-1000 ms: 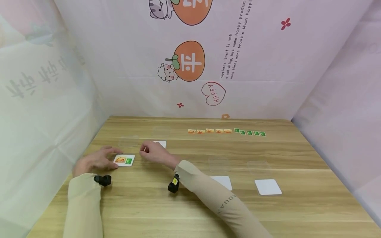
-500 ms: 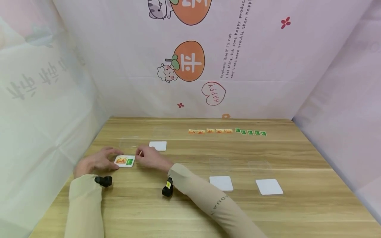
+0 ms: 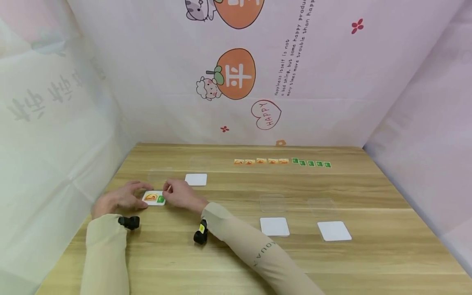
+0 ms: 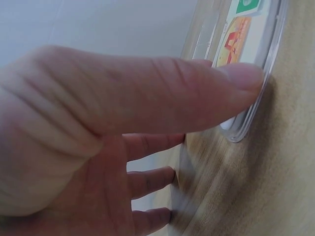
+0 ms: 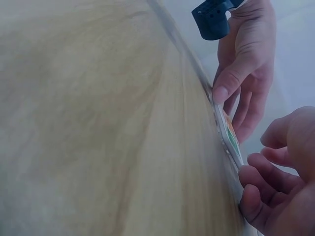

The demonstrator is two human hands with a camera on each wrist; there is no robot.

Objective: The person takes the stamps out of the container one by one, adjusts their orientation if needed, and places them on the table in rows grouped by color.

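Observation:
A white card (image 3: 155,203) in a clear plastic case lies on the wooden table at the left. On its face are an orange picture sticker (image 3: 150,197) and a green sticker (image 3: 161,199). My left hand (image 3: 123,196) holds the card by its left end, thumb at the near edge and index finger at the far edge. In the left wrist view the thumb presses the corner of the clear case (image 4: 238,133). My right hand (image 3: 181,194) is at the card's right end with bent fingers; its thumb stands apart from them in the right wrist view.
Blank white cards lie behind my right hand (image 3: 196,179) and at the right (image 3: 274,226), (image 3: 334,231). Clear covers (image 3: 273,203) lie beyond them. Orange stickers (image 3: 261,161) and green stickers (image 3: 311,163) form a row at the back. A printed cloth (image 3: 313,114) encloses the table.
My right hand has moved left, from beside the blank white card to the right end of the stickered card. My left hand stays at the card's left end.

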